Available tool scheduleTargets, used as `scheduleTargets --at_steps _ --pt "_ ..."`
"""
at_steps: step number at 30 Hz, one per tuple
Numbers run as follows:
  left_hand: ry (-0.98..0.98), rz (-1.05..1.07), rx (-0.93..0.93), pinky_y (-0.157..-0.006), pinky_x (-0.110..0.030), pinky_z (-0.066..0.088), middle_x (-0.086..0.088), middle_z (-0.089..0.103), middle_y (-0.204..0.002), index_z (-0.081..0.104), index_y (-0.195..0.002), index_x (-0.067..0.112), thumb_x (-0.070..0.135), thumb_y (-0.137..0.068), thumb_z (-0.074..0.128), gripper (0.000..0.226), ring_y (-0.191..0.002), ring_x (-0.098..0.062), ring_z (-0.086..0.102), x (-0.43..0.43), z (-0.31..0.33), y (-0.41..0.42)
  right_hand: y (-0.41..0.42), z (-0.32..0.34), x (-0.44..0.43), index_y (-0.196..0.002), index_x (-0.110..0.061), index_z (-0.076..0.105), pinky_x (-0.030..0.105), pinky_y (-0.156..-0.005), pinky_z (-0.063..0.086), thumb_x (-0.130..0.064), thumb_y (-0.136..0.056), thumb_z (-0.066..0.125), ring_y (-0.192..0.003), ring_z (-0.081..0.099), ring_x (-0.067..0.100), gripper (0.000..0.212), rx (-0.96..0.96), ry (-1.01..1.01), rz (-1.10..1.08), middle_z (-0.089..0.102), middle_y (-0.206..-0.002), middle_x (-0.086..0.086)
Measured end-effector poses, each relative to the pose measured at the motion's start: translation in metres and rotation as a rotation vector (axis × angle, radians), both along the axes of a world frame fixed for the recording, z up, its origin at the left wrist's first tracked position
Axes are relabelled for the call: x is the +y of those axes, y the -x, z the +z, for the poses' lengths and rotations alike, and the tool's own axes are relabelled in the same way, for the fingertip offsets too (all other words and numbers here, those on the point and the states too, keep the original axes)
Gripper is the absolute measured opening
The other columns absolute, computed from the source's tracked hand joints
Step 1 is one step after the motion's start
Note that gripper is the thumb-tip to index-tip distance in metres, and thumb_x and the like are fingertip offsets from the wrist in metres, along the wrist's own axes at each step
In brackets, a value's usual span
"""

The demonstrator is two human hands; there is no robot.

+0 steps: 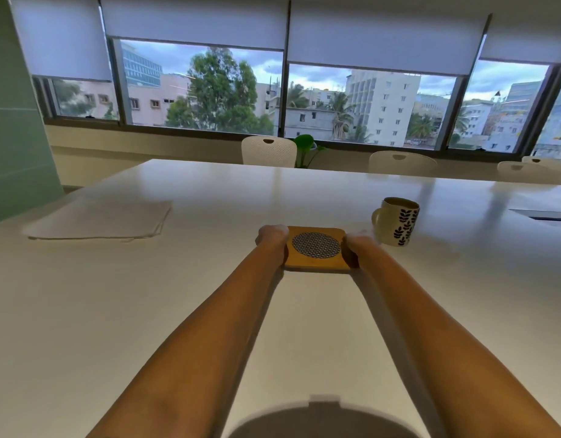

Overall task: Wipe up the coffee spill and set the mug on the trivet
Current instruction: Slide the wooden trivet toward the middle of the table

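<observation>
Nearest me, my two bare forearms run straight out over the smooth, glossy white desk [83,311], almost parallel, meeting at the trivet [317,252] in the middle of the view. My left hand [272,237] is closed on the trivet's left edge and my right hand [351,248] on its right edge, so each grip clasps a side of it, fingers curled over the rim; how firmly I cannot tell. The trivet lies flat on the desk, a square of warm honey-coloured wood with rounded corners, its sides roughly squared to me, no long axis to speak of, and a round insert of fine dark-and-light lattice set in its centre. Just beyond my right hand, to the right of the trivet and not on it, the mug [397,221] stands upright: cream glazed ceramic with dark leaf sprigs, its handle pointing left toward the trivet, dark liquid visible inside the rim. Well off to the left lies a flat stack of white paper towels [99,218], squared and slightly fanned at the near right corner. Farther back, white perforated plastic chairs [268,151] line the desk's far edge below the windows.
</observation>
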State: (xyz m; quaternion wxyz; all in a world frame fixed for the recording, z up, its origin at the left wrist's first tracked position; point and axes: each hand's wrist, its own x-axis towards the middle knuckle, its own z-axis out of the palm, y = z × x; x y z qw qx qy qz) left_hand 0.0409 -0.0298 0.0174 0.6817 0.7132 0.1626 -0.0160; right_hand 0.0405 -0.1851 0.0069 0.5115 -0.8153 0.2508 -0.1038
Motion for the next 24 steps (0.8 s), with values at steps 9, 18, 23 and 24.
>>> scheduleTargets --at_steps 9,18,23,24 --pt "-0.214 0.034 0.003 -0.078 -0.029 0.041 -0.010 0.051 -0.096 0.054 -0.117 0.000 0.020 -0.097 0.043 0.030 -0.088 -0.020 0.046 -0.006 -0.005 0.008 0.003 -0.009 0.000 -0.075 -0.008 0.043 0.035 -0.083 0.042 -0.015 -0.090 0.048 -0.105 0.049 0.028 0.017 0.056 0.175 0.065 0.048 -0.097 0.014" --pt "-0.315 0.057 -0.013 -0.079 -0.032 0.046 -0.016 0.061 -0.110 0.056 -0.114 -0.001 0.022 -0.097 0.041 0.032 -0.087 -0.021 0.048 -0.010 -0.012 0.016 0.006 -0.016 0.000 -0.097 -0.006 0.054 0.035 -0.087 0.043 -0.019 -0.090 0.047 -0.111 0.052 0.033 0.017 0.097 0.307 0.083 0.057 -0.107 0.016" --pt "-0.428 0.064 -0.011 -0.085 -0.035 0.048 -0.016 0.063 -0.115 0.058 -0.112 -0.002 0.023 -0.098 0.039 0.035 -0.102 -0.028 0.058 -0.016 -0.013 0.025 0.007 -0.018 0.000 -0.116 -0.001 0.054 0.039 -0.098 0.042 -0.021 -0.091 0.048 -0.116 0.046 0.033 0.032 0.110 0.373 0.104 0.052 -0.122 0.019" --pt "-0.443 0.067 -0.010 -0.088 -0.036 0.048 -0.016 0.062 -0.116 0.058 -0.112 -0.003 0.023 -0.098 0.038 0.036 -0.106 -0.029 0.058 -0.017 -0.013 0.027 0.007 -0.017 -0.001 -0.117 -0.001 0.054 0.039 -0.098 0.041 -0.021 -0.091 0.048 -0.117 0.045 0.033 0.033 0.112 0.380 0.111 0.052 -0.122 0.019"
